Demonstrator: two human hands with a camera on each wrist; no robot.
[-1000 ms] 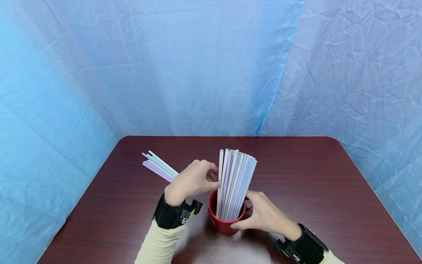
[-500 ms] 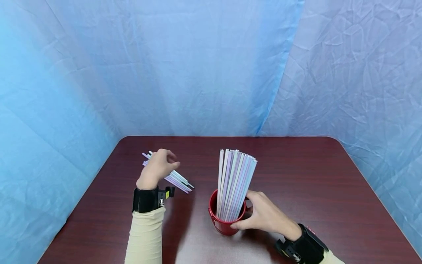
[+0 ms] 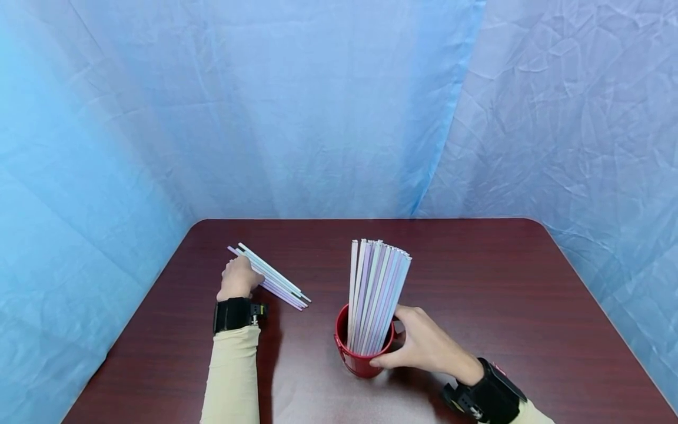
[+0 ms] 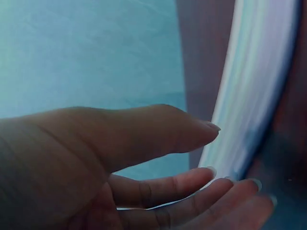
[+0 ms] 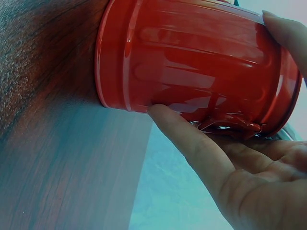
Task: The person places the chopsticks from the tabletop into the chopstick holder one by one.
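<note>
Red cup (image 3: 362, 353) stands upright on the tabletop (image 3: 477, 282), near front edge, centre. Packed w/ a tall bundle of straws (image 3: 377, 291), pastel (white, lilac, pale blue), fanning slightly to the right at the top. Bundle stands well above the rim, so prob. top-heavy; the steadying grip fits that.

R hand (image 3: 426, 347): wrapped round the cup's right side, fingers curved along the wall, thumb at the rim by the straws. R wrist view shows a fingertip (image 5: 160, 115) pressed to the cup (image 5: 192, 62) wall and thumb on the far side. Firm hold, cup flat on the tabletop, not lifted.

L hand (image 3: 238, 278): down at the loose pile of straws (image 3: 272, 277) lying flat, diagonal, left of the cup and well apart from it. L wrist view: fingers (image 4: 192, 187) nearly straight, thumb apart above them, tips touching the loose pile (image 4: 249, 96). Relaxed-open, nothing pinched that I can see.

Blue cloth backdrop (image 3: 318, 106) behind and to both sides.
</note>
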